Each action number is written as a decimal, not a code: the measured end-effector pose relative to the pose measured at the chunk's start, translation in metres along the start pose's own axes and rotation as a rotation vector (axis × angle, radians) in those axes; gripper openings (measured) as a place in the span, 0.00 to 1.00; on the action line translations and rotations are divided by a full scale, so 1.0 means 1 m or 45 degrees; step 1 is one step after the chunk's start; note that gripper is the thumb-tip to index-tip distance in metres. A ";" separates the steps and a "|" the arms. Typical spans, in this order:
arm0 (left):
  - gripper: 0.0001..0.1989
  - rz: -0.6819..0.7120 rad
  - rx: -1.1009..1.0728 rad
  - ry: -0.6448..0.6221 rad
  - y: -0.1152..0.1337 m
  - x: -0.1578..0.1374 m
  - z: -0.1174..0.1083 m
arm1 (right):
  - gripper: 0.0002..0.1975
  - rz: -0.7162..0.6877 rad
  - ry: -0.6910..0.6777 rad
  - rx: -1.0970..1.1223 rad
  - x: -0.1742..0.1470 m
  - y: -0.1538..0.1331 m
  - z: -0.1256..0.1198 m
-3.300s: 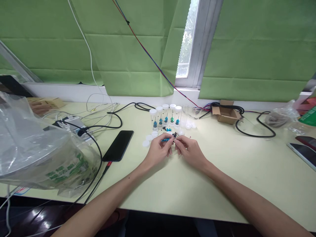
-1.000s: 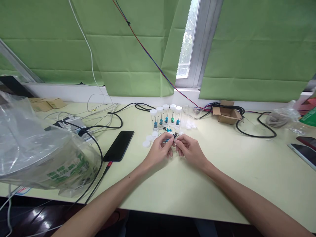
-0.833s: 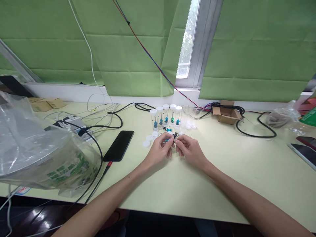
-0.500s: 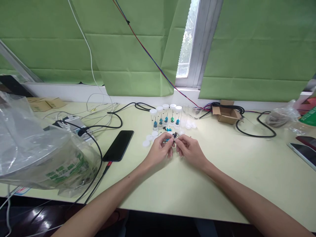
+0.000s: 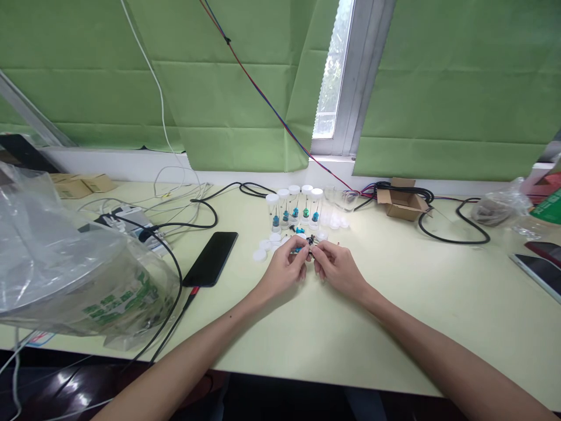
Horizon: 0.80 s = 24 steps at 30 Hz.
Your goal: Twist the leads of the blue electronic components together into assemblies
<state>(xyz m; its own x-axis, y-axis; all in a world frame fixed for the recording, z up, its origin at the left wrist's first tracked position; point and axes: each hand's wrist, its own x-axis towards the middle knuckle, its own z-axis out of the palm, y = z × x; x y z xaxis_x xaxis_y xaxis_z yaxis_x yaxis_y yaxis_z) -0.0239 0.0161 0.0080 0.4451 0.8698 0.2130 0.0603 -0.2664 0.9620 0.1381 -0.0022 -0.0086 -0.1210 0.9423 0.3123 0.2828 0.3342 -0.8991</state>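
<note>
My left hand [image 5: 287, 264] and my right hand [image 5: 335, 264] meet over the table, fingertips pinched close together. Between them is a small dark piece, too small to make out and mostly covered by the fingers. Just beyond lie small black parts [image 5: 310, 240] and a blue part [image 5: 300, 230]. Behind these stand several clear tubes with white caps [image 5: 272, 199], each with a blue or green piece and thin wires inside. Loose white caps [image 5: 259, 255] lie left of my left hand, and more white caps [image 5: 335, 223] lie beyond my right hand.
A black phone [image 5: 211, 258] lies to the left, near a large clear plastic bag [image 5: 87, 275]. Empty clear tubes [image 5: 348, 200] lie behind the capped ones. At the back right are a small cardboard box [image 5: 403, 206] and a black cable [image 5: 456, 241]. Another phone [image 5: 537, 275] rests far right.
Both hands stay in nearly the same place, with only slight finger movement at the fingertips. Everything else on the table is unchanged.
</note>
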 end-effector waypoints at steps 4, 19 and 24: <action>0.11 0.008 -0.018 -0.025 0.000 0.000 -0.001 | 0.20 -0.007 -0.004 -0.028 0.000 0.000 0.000; 0.12 0.009 -0.127 -0.107 -0.002 0.003 -0.002 | 0.23 -0.047 -0.009 -0.081 0.000 0.001 0.000; 0.13 0.014 -0.150 -0.101 -0.003 0.004 -0.003 | 0.24 -0.043 -0.014 -0.088 0.001 0.001 0.000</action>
<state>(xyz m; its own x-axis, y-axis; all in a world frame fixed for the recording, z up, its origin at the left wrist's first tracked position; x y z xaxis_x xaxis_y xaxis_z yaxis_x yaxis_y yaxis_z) -0.0248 0.0217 0.0070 0.5144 0.8305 0.2138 -0.0484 -0.2208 0.9741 0.1380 -0.0013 -0.0096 -0.1420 0.9302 0.3385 0.3436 0.3670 -0.8644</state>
